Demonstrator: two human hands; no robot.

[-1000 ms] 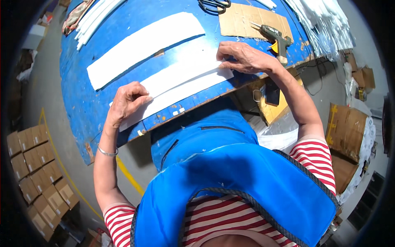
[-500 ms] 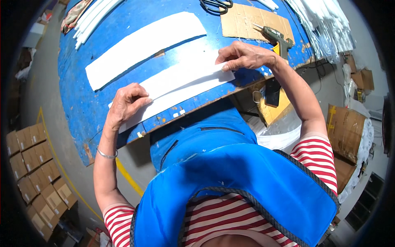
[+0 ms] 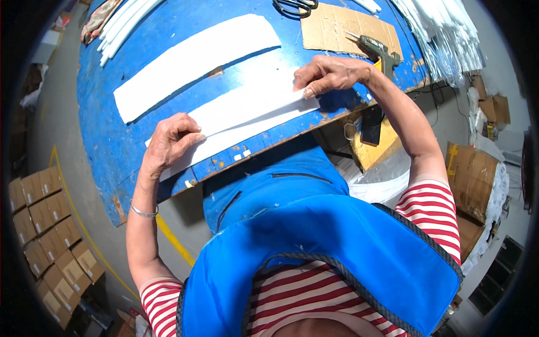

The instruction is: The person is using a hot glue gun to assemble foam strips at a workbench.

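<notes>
Two long white foam strips [image 3: 247,109] lie side by side near the front edge of a blue worktable [image 3: 106,140]. My left hand [image 3: 168,140] pinches their left end between thumb and fingers. My right hand [image 3: 328,76] presses down on their right end with curled fingers. A wider white foam strip [image 3: 191,59] lies farther back on the table, apart from both hands.
A glue gun [image 3: 379,48] rests on a cardboard sheet [image 3: 348,28] at the back right, with scissors [image 3: 295,7] behind it. White strips are stacked at the back left [image 3: 126,22] and right [image 3: 443,33]. Brown boxes [image 3: 48,224] stand on the floor to the left.
Both hands have stayed on the ends of the strips. The right hand has shifted slightly along the right end; the strips look pressed closer together.
</notes>
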